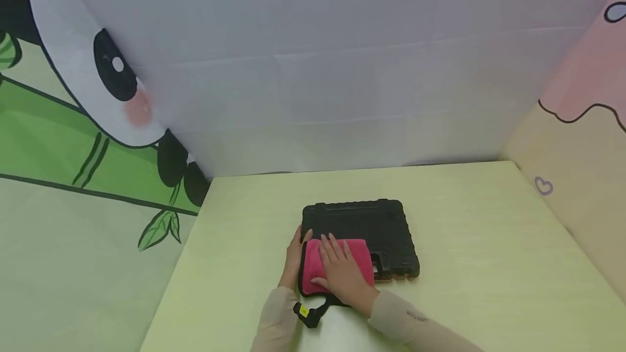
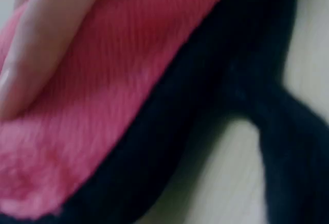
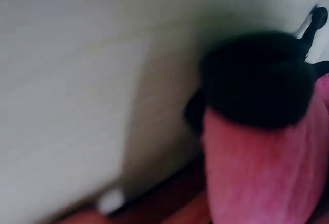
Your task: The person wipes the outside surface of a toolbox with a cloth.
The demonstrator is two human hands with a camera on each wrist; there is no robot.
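A folded pink cloth (image 1: 360,254) with black edging lies over the near left part of a black plastic case (image 1: 352,220). My right hand (image 1: 342,271) rests flat on the cloth, fingers extended away from me. At the cloth's left edge is my left hand (image 1: 293,257), its fingers pointing up along the side of the case, thumb near the cloth's corner. In the left wrist view, a finger (image 2: 43,44) lies against the ribbed pink fabric (image 2: 123,54), and a black strap (image 2: 288,131) runs off the edging. The right wrist view is blurred, showing the cloth's thick black edging (image 3: 257,80).
The case and cloth lie on a pale yellow table (image 1: 464,221). A small black piece with a yellow mark (image 1: 308,316) is beside the left cuff. Behind the table hangs a white sheet (image 1: 342,96); printed cartoon panels (image 1: 112,167) flank it.
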